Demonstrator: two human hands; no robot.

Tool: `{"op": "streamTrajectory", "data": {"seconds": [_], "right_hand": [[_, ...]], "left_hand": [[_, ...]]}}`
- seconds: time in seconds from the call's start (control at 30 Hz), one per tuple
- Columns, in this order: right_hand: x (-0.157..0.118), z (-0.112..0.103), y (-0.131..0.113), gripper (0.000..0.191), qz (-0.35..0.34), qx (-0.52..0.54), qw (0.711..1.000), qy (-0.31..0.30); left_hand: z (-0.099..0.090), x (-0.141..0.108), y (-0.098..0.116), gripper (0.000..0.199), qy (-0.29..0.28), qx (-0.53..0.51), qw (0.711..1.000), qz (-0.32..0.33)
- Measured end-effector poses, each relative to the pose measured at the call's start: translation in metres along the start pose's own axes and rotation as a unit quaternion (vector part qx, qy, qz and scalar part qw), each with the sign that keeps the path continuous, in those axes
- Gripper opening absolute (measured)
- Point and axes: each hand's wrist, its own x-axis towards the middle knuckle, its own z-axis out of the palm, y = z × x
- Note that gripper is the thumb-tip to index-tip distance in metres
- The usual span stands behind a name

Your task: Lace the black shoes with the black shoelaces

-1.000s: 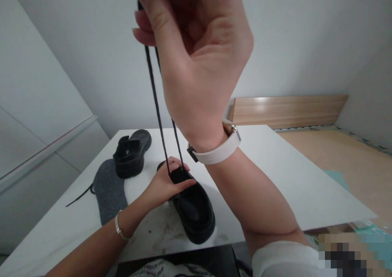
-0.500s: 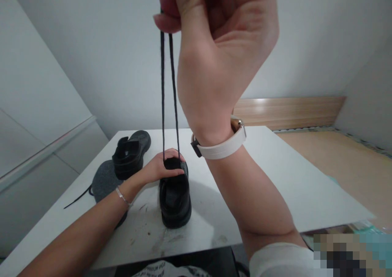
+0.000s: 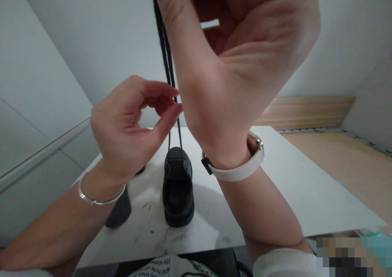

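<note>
A black lace-up shoe [image 3: 178, 199] stands on the white table with its opening toward me. Two strands of black shoelace [image 3: 167, 52] run up from its eyelets, pulled taut. High and close to the camera, my right hand [image 3: 241, 52] is closed on the upper part of the shoelace; its fingertips are partly out of frame. My left hand [image 3: 131, 122] is raised beside the strands, thumb and forefinger curled in a pinch around the shoelace just left of my right palm. How firmly it grips is hard to see.
Behind my left wrist, a dark grey object [image 3: 119, 211] shows on the white table [image 3: 294, 187], along with a bit of another dark item. Dirt marks lie around the shoe. A wooden board [image 3: 309, 109] runs along the wall, beyond a beige surface at right.
My left hand has let go of the shoe's tongue area and risen to the shoelace. My right hand has come nearer the camera, still holding the shoelace up. The shoe stays on the table.
</note>
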Motion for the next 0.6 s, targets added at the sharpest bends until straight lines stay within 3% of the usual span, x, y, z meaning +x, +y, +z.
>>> {"op": "streamTrajectory", "data": {"seconds": [0.1,0.27,0.37,0.43,0.53,0.6], "right_hand": [[-0.011,-0.002,0.002,0.082,0.026,0.027,0.999,-0.036],[-0.013,-0.001,-0.003,0.083,0.070,0.068,0.995,-0.031],[-0.006,-0.004,-0.010,0.077,0.114,0.073,0.991,-0.006],[-0.003,-0.013,-0.010,0.058,0.165,0.082,0.983,0.011],[-0.007,-0.037,0.002,0.012,0.236,0.107,0.964,0.059],[-0.014,-0.061,0.016,0.014,0.281,0.136,0.945,0.095]], "left_hand": [[-0.001,0.014,0.008,0.019,-0.017,0.060,0.996,0.069],[-0.004,0.023,0.016,0.011,-0.012,0.081,0.996,0.044],[-0.008,0.026,0.022,0.015,-0.041,-0.014,0.998,-0.040],[-0.012,0.029,0.021,0.013,-0.051,-0.101,0.987,-0.115],[-0.021,0.034,0.004,0.017,-0.031,-0.213,0.957,-0.194],[-0.031,0.035,-0.016,0.030,0.012,-0.273,0.932,-0.236]]}}
